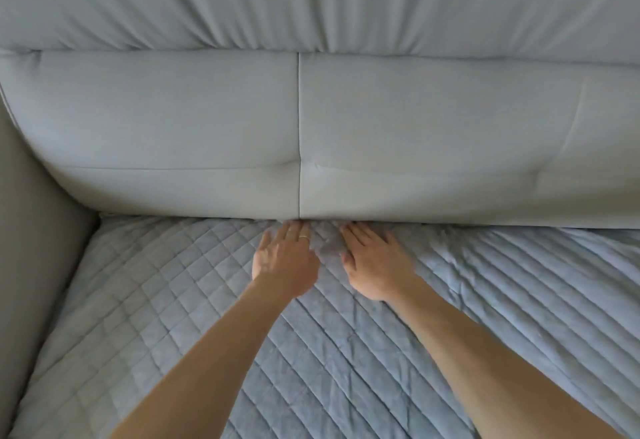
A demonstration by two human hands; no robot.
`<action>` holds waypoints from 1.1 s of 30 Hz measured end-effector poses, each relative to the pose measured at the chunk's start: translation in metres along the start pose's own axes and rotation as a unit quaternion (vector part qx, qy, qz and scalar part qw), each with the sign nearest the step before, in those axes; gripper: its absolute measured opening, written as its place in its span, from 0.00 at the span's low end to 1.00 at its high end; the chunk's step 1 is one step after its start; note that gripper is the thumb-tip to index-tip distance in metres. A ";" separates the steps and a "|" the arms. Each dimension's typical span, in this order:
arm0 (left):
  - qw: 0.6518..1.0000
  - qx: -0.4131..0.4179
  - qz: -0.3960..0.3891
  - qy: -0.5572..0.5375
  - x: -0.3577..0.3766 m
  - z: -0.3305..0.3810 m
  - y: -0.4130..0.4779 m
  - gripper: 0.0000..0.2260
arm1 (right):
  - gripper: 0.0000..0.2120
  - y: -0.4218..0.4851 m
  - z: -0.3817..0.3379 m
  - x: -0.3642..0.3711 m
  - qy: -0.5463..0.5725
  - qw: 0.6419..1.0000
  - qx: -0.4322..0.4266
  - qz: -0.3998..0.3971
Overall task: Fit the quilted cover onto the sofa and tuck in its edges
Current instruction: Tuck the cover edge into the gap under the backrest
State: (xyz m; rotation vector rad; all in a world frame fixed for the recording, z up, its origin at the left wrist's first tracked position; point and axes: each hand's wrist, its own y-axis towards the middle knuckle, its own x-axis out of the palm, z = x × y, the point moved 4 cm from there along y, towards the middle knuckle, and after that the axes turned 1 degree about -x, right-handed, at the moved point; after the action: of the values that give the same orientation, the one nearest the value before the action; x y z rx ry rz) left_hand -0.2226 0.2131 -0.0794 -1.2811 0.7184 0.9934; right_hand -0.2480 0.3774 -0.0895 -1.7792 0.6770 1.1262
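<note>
Quilted cover (173, 300) meets backrest (207, 126).

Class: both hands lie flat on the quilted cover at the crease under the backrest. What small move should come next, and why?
Probably push the fingertips deeper into the crease: the left hand and right hand press the quilted cover where it meets the backrest, and a pucker remains between them.

You had before you only the pale grey fabric sofa back (173, 119) and the smooth taupe armrest (31, 213) at left, in soft even light.
</note>
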 end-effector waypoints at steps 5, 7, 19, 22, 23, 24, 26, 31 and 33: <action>0.988 0.150 0.012 -0.038 0.026 0.124 -0.005 0.26 | 0.28 -0.069 0.142 -0.001 -0.019 0.992 0.111 0.051; 0.984 0.166 0.032 -0.047 0.035 0.179 0.013 0.26 | 0.29 -0.074 0.193 0.003 -0.016 0.989 0.141 0.036; 0.998 0.055 -0.026 0.031 0.064 0.275 0.064 0.29 | 0.26 -0.051 0.257 0.004 0.008 0.999 0.032 0.040; 0.997 0.038 -0.032 0.052 0.054 0.288 0.060 0.28 | 0.26 -0.060 0.245 -0.003 0.041 0.998 0.024 0.046; 0.998 0.035 -0.025 0.055 0.051 0.296 0.058 0.28 | 0.26 -0.072 0.249 -0.004 0.048 0.996 0.025 0.064; 0.997 0.033 -0.021 0.060 0.050 0.299 0.056 0.28 | 0.26 -0.082 0.251 -0.003 0.058 0.995 0.028 0.072; 0.997 0.039 -0.017 0.070 0.053 0.302 0.054 0.28 | 0.28 -0.093 0.261 0.002 0.089 0.994 0.032 0.063; 0.998 0.043 -0.014 0.051 0.064 0.289 0.060 0.30 | 0.25 -0.074 0.280 0.003 0.091 0.992 0.025 0.078; 0.996 0.043 -0.015 0.072 0.064 0.281 0.062 0.31 | 0.25 -0.069 0.280 0.004 0.086 0.993 0.027 0.078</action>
State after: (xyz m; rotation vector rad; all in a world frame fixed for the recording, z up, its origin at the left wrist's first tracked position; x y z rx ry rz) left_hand -0.2763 0.5010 -0.1133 -1.2934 0.8408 0.8424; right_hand -0.3059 0.6589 -0.1178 -1.8154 0.9545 1.0539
